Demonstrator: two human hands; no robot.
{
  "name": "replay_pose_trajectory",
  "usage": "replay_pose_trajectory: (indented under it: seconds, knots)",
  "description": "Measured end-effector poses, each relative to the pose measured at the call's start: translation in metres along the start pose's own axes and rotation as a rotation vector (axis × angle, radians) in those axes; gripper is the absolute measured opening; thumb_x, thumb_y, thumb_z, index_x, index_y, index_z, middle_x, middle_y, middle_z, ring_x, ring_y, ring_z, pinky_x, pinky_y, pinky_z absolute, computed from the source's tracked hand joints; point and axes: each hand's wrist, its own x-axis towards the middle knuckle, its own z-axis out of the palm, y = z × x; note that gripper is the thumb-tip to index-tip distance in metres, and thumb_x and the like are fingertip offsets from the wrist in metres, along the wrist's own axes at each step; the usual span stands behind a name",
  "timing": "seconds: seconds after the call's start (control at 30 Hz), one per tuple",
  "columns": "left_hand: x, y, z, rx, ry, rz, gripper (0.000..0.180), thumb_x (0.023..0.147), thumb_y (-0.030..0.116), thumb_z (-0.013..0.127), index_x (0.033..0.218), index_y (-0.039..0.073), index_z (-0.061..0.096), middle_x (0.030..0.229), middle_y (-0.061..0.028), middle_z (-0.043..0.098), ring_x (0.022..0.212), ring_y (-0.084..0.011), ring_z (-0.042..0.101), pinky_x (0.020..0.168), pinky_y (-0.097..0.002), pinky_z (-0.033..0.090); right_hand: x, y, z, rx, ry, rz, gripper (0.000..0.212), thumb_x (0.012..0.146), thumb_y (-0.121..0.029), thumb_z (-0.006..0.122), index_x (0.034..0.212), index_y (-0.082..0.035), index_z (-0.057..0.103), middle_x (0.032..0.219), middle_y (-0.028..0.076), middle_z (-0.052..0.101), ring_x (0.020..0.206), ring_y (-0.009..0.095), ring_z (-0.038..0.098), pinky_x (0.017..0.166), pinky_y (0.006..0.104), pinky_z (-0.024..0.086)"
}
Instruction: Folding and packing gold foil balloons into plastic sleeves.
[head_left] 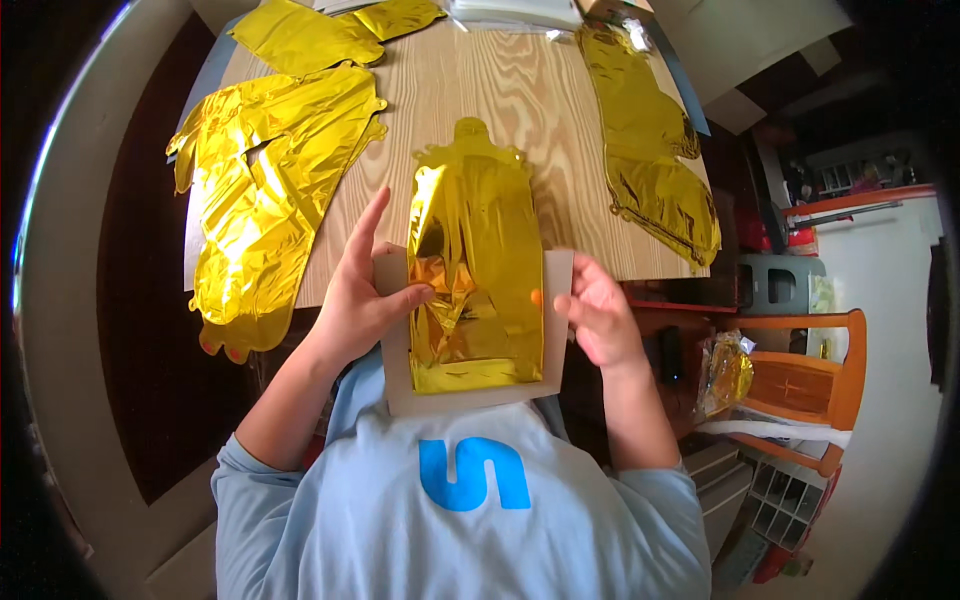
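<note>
The left hand (357, 308), index finger raised, pinches foil (485, 230) and card (396, 375) between thumb and fingers; the right hand (602, 318) half curls at the card's edge, grip unclear. The foil lies over card and bench (480, 75); light, even pressure should keep it square.

To the right of the wood-grain bench (490, 75) are a grey plastic stool (759, 290) and, nearer the wearer, an orange-brown wooden chair (853, 375) with a clear bag (712, 375) beside its back. A gridded rack (786, 508) sits beyond the bench's near right corner, lower than its top.
</note>
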Motion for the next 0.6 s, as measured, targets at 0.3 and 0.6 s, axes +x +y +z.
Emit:
replay_pose_trajectory:
  seconds: [0.3,0.6]
  knots:
    - [-0.001,0.000,-0.011,0.139,-0.105,-0.006,0.047,0.089,-0.002,0.074,0.133,0.004,0.061,0.115,-0.0054,0.068,0.105,-0.0079,0.063,0.093,-0.0258,0.051,0.017,-0.016,0.014,-0.530,0.041,-0.258,0.048,0.088,0.001,0.069,0.134,-0.002,0.058,0.103,0.004,0.066,0.097,0.010,0.061,0.090,0.0239,0.047]
    - [-0.021,0.060,-0.008,0.241,-0.122,-0.227,0.019,0.082,0.003,0.081,0.093,0.002,0.066,0.085,-0.0003,0.070,0.078,-0.0073,0.065,0.070,-0.0238,0.052,-0.028,-0.072,0.046,-0.743,-0.006,-0.103,0.018,0.085,0.004,0.067,0.101,-0.001,0.073,0.090,0.002,0.062,0.080,0.009,0.058,0.072,0.0240,0.047]
